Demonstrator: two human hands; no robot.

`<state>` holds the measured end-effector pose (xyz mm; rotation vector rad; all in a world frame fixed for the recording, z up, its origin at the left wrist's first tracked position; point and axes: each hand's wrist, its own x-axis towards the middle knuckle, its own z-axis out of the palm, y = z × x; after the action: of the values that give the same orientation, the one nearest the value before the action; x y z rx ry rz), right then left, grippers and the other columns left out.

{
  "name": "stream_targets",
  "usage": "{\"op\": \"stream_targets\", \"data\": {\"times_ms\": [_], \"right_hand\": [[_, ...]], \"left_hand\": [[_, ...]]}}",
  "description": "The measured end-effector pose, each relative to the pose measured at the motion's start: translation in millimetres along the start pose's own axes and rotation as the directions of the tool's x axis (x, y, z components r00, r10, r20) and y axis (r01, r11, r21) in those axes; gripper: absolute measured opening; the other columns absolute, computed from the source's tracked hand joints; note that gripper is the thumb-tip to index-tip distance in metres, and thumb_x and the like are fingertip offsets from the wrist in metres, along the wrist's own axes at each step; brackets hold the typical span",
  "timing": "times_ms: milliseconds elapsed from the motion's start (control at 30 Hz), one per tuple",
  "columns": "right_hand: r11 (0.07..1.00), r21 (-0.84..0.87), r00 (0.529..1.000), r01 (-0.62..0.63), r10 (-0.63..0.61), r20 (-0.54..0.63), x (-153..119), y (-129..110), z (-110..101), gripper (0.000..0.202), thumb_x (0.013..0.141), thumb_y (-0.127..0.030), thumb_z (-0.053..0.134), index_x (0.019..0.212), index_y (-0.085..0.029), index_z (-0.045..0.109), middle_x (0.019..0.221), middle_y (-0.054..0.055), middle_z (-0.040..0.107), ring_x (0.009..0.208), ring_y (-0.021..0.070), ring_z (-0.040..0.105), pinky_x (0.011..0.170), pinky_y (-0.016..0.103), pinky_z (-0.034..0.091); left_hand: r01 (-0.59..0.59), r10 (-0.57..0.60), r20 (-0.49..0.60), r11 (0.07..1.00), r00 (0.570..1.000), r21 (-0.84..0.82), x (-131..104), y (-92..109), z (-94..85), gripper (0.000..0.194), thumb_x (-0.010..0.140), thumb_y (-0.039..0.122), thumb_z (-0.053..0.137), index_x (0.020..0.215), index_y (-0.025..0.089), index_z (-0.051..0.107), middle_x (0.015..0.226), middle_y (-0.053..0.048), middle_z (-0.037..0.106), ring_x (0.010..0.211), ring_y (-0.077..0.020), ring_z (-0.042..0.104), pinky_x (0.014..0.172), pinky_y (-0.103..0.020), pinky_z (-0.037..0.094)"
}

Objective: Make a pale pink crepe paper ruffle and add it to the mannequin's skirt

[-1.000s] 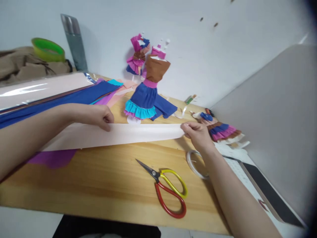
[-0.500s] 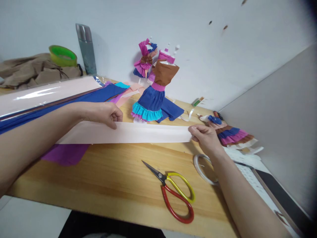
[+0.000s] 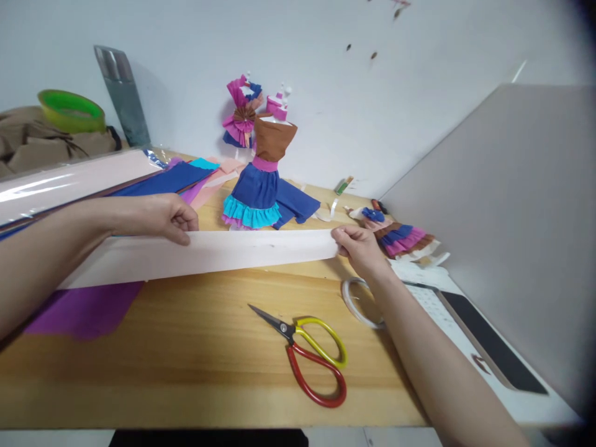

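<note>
A long pale pinkish-white paper strip (image 3: 256,249) is stretched flat above the table between my two hands. My left hand (image 3: 170,217) is closed on its upper edge, left of the middle, with the fingers curled and the thumb on the paper. At the strip's right end, my right hand (image 3: 357,245) pinches the corner between thumb and fingers. Beyond the strip stands a small dress form (image 3: 274,139) in a brown top and a blue skirt with turquoise ruffles. Scissors (image 3: 291,335) with one yellow and one red handle lie nearer me, slightly apart. Purple paper (image 3: 84,307) shows under the strip's left part.
A tape roll (image 3: 361,304) lies beside my right forearm, near a white keyboard (image 3: 433,310). Behind are a second decorated form (image 3: 242,115), a ruffled doll dress (image 3: 403,239), a bottle (image 3: 123,93), a green tape roll (image 3: 69,112) and wrapped paper sheets (image 3: 69,180).
My view has turned a little to the right, so everything sits further left. Both hands keep their hold on the strip, which now slants slightly down toward the left.
</note>
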<state>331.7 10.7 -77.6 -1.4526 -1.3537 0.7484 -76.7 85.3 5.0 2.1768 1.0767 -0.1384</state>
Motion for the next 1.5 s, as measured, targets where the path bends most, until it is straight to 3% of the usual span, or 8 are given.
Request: {"op": "stream_targets", "data": {"times_ms": [367,633,867,1233,1500], "right_hand": [[1.000,0.009,1.000,0.009,-0.009,-0.003,1.1,1.9,-1.2,0.033,0.071,-0.050,0.070,0.063,-0.019,0.065,0.050,-0.005,0.047,0.044,0.0084,0.033,0.044,0.024,0.023],[0.999,0.039,1.000,0.008,-0.009,0.013,0.1,0.4,-0.2,0.032,0.070,-0.050,0.072,0.065,-0.019,0.067,0.051,-0.004,0.049,0.046,0.0088,0.034,0.045,0.024,0.026],[0.999,0.050,1.000,0.006,-0.006,0.003,-0.6,-2.3,1.2,0.030,0.070,-0.048,0.073,0.065,-0.019,0.068,0.050,-0.005,0.047,0.045,0.0084,0.033,0.044,0.024,0.025],[0.998,0.042,0.999,0.045,-0.044,-0.023,-0.1,-0.6,-0.4,0.024,0.069,-0.043,0.072,0.065,-0.020,0.068,0.051,-0.004,0.049,0.045,0.0091,0.034,0.045,0.025,0.025],[0.997,-0.002,0.997,0.077,-0.077,-0.022,2.3,3.0,-2.1,0.027,0.073,-0.045,0.068,0.062,-0.020,0.064,0.048,-0.005,0.045,0.046,0.0101,0.034,0.047,0.025,0.026]], "left_hand": [[0.008,-0.008,-0.003,0.998,1.000,-0.069,-1.1,-12.8,-2.7,0.021,0.080,0.029,0.059,0.089,0.011,0.066,0.077,-0.002,0.069,0.070,-0.0144,0.058,0.061,-0.019,0.042],[0.065,-0.063,0.030,0.994,0.998,-0.084,-2.5,-12.4,-3.3,0.022,0.081,0.032,0.058,0.086,0.012,0.064,0.070,-0.002,0.068,0.066,-0.0156,0.058,0.057,-0.020,0.041],[0.016,-0.015,0.009,0.998,1.000,-0.056,0.9,-19.2,-2.3,0.020,0.081,0.030,0.057,0.081,0.012,0.064,0.067,-0.001,0.063,0.064,-0.0134,0.053,0.057,-0.019,0.037],[-0.007,0.007,-0.032,1.000,0.999,0.001,-5.6,-9.0,-5.5,0.016,0.081,0.027,0.056,0.077,0.013,0.063,0.065,0.002,0.060,0.062,-0.0115,0.050,0.055,-0.019,0.034],[0.006,-0.008,-0.027,0.999,1.000,-0.045,-7.5,-9.5,-8.1,0.020,0.081,0.032,0.058,0.078,0.014,0.064,0.068,0.000,0.063,0.064,-0.0120,0.051,0.056,-0.019,0.036]]}}
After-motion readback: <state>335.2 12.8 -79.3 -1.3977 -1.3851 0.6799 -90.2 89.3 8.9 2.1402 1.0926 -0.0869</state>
